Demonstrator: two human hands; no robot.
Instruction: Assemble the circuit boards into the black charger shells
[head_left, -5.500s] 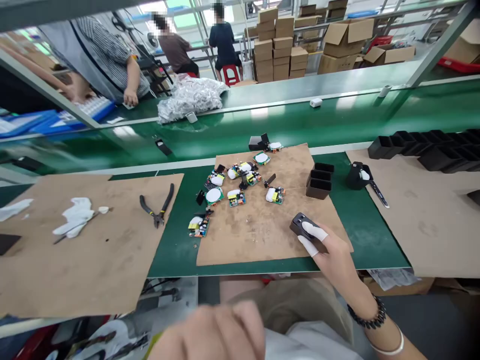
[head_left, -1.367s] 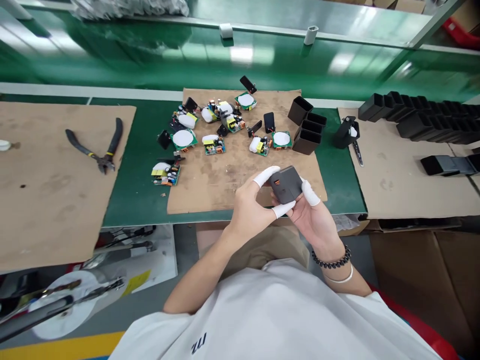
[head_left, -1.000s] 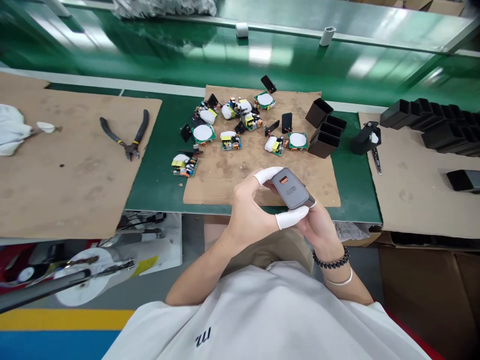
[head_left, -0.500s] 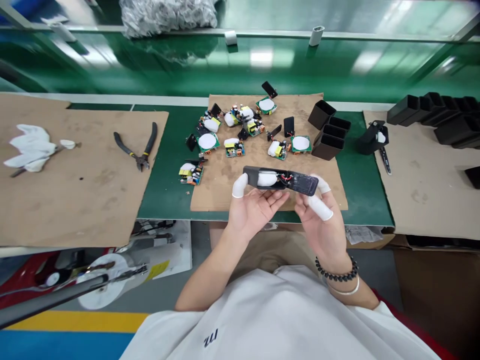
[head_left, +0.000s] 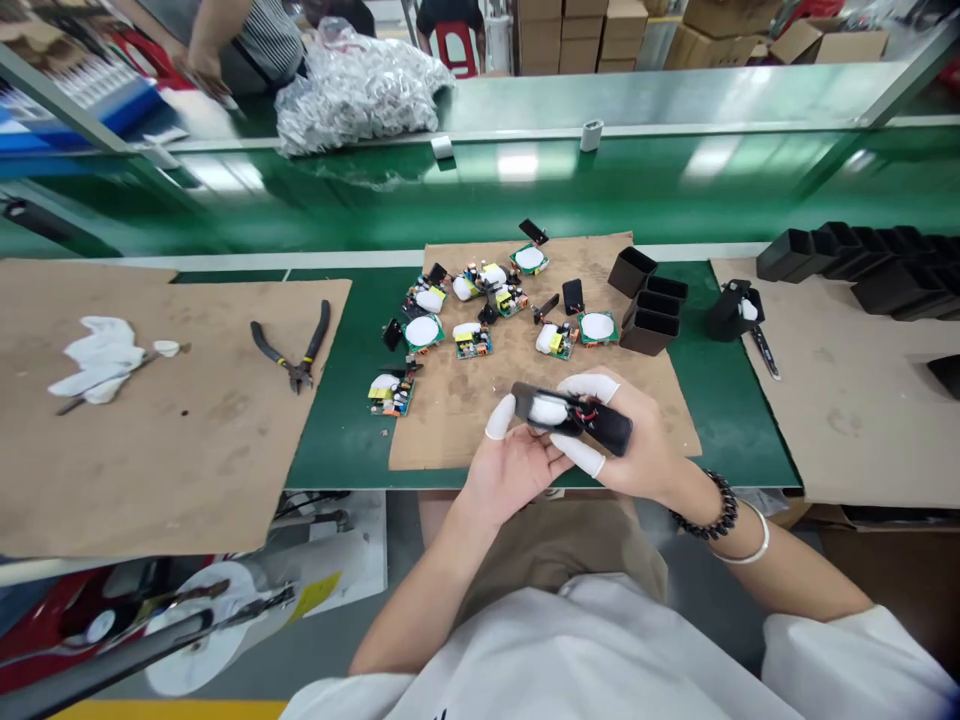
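a: centre of view, black casing, split open, white pad and red wire showing in the gap. held how?
b: left hand under the left end, palm up, white-capped thumb pressed to the end wall; pinching, not spread.
a: and the right?
b: right hand closed around the right end, capped forefinger above, capped thumb below; clamped on the same casing. bead bracelet at the wrist.
a: position over the bench?
b: above the near edge of the cardboard sheet; contact with it not discernible.
a: beyond the hands?
b: loose circuit boards scattered over the far half of the sheet; empty black shells stacked at its far right corner.
a: to the sides?
b: pliers well to the left, across the edge of a second sheet and the green mat; white wad farther left. black holder to the right, row of further shells past it.
a: background?
b: green conveyor, heap of clear bags, a co-worker's hand at upper left.
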